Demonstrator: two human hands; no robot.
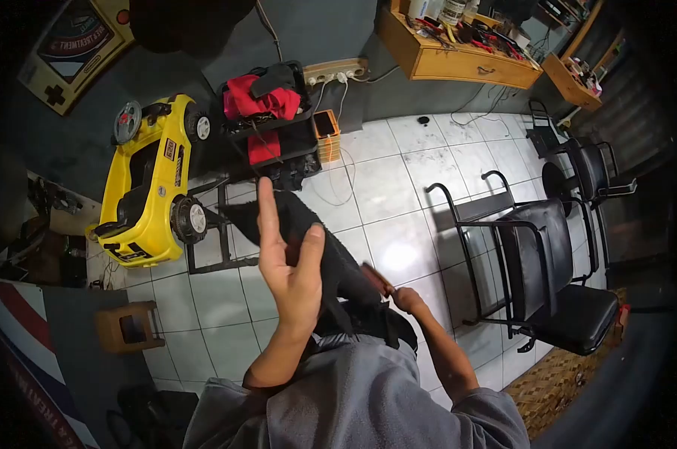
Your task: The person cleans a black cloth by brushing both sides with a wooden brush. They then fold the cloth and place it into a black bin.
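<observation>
My left hand is raised in front of my body, palm showing, with the index finger and thumb stretched out and nothing in it. Below it hangs a dark cloth or trouser leg; which of the two I cannot tell. At my right side, my right hand is closed around the end of a brown brush-like tool, held beside the dark fabric. The grey shirt I wear fills the bottom of the view.
A yellow toy car stands at the left, beside a black rack with red cloths. Black chairs are at the right. A wooden drawer shelf with tools hangs above. A brown stool is lower left.
</observation>
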